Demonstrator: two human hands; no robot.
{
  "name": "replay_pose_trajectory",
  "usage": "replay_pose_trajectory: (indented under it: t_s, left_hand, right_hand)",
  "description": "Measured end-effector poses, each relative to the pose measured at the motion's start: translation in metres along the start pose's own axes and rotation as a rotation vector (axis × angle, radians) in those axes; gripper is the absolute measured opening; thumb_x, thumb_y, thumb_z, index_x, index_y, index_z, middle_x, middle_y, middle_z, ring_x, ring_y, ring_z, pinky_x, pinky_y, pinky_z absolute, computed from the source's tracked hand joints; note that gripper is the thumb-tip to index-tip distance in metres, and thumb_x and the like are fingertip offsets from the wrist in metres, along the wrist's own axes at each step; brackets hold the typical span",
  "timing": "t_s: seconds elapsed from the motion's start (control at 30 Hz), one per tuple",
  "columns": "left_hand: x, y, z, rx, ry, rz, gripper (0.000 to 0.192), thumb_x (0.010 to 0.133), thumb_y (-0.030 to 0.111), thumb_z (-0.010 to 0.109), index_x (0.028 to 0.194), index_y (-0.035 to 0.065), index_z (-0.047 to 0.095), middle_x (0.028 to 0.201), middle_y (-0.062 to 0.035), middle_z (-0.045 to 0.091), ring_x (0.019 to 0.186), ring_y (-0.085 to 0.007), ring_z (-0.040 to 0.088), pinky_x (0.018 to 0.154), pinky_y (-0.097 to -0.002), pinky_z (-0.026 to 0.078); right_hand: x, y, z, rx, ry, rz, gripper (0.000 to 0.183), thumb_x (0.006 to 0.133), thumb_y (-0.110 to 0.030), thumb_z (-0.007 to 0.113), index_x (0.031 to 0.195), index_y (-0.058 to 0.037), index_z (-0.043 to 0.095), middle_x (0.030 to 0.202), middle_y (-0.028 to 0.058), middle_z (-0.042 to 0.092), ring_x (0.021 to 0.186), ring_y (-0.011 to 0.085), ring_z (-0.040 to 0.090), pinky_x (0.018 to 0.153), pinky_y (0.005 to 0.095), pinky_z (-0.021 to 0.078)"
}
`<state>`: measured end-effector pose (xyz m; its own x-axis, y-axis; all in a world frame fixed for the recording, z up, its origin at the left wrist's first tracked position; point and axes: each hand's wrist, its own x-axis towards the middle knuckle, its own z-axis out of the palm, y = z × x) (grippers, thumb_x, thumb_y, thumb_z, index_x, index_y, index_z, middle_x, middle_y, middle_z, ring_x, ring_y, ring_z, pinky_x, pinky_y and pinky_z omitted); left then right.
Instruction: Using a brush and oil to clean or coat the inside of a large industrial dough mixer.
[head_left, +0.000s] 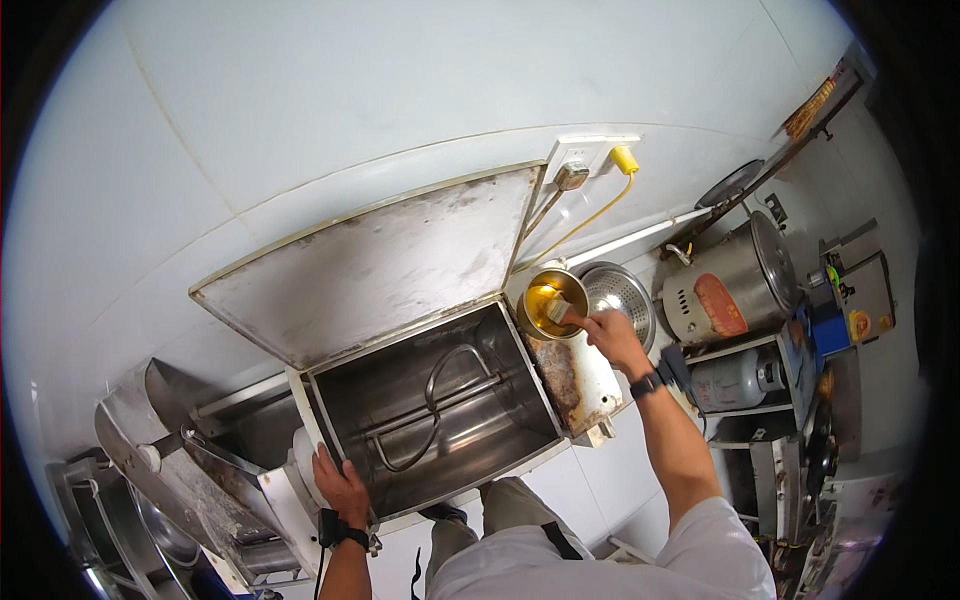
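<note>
My right hand (616, 339) grips the reddish-brown handle of a flat bristle brush (561, 309). The brush head dips into a round metal pot (527, 324) of clear yellow liquid that looks like oil. The pot stands on the rust-stained right end of a dough mixer. Its rectangular steel trough (480, 435) is uncovered, and a bent metal mixing bar (431, 401) spans the inside. Behind the trough, the hinged lid (397, 255) leans upright towards the wall. My left hand (341, 484) rests at the trough's left rim, fingers spread, holding nothing.
A perforated steel colander (619, 292) sits right beside the pot. Above it, a yellow-plugged cord (600, 217) hangs from a wall socket (581, 154). Farther right are a large lidded steel drum (720, 285) and a gas cylinder (724, 384). Another metal machine (180, 465) stands at left.
</note>
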<state>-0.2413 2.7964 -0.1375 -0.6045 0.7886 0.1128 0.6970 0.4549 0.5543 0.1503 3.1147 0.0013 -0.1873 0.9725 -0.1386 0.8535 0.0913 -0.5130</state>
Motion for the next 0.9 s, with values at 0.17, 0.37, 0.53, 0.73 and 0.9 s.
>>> replay_pose_trajectory:
  t_s: [0.17,0.37,0.53,0.73,0.9]
  left_hand:
    - [0.000,-0.003,0.000,0.023,-0.007,-0.002,0.051,0.095,0.021,0.044,0.138,-0.0059,0.036,0.135,-0.0299,0.041,0.125,-0.0461,0.038,0.107,-0.0477,0.029]
    - [-0.001,-0.002,0.000,0.044,-0.004,0.004,0.051,0.096,0.022,0.043,0.137,-0.0069,0.036,0.134,-0.0296,0.042,0.125,-0.0454,0.039,0.106,-0.0474,0.029]
    - [-0.001,-0.004,-0.001,0.031,0.001,0.034,0.051,0.096,0.024,0.042,0.137,-0.0076,0.036,0.132,-0.0294,0.043,0.123,-0.0452,0.040,0.105,-0.0468,0.030]
    - [-0.001,-0.001,0.001,0.040,0.016,0.036,0.052,0.097,0.027,0.042,0.137,-0.0066,0.037,0.131,-0.0291,0.043,0.123,-0.0447,0.041,0.105,-0.0462,0.030]
    - [-0.001,-0.003,0.000,-0.016,0.001,0.023,0.055,0.097,0.030,0.042,0.138,-0.0055,0.036,0.133,-0.0304,0.042,0.125,-0.0456,0.039,0.106,-0.0486,0.029]
  right_hand:
    - [0.042,0.016,0.031,-0.086,-0.093,-0.012,0.030,0.082,-0.025,0.056,0.074,0.0015,0.067,0.070,0.0211,0.064,0.066,0.0356,0.064,0.063,0.0438,0.0487]
    - [0.044,0.011,0.047,0.189,-0.130,0.115,0.032,0.088,-0.025,0.057,0.072,0.0012,0.066,0.060,0.0122,0.062,0.052,0.0221,0.059,0.052,0.0355,0.0447]
    - [0.024,-0.002,0.022,0.761,-0.236,0.324,0.034,0.095,-0.022,0.054,0.066,-0.0043,0.059,0.052,-0.0052,0.043,0.041,0.0045,0.031,0.038,0.0233,0.0214]
    - [-0.006,0.023,0.015,0.966,-0.203,0.381,0.032,0.096,-0.024,0.054,0.069,-0.0072,0.056,0.054,-0.0075,0.039,0.042,0.0020,0.027,0.037,0.0203,0.0188]
    - [-0.046,0.030,0.025,1.114,-0.188,0.444,0.028,0.097,-0.023,0.055,0.073,-0.0072,0.056,0.057,-0.0074,0.042,0.043,0.0016,0.027,0.038,0.0195,0.0186]
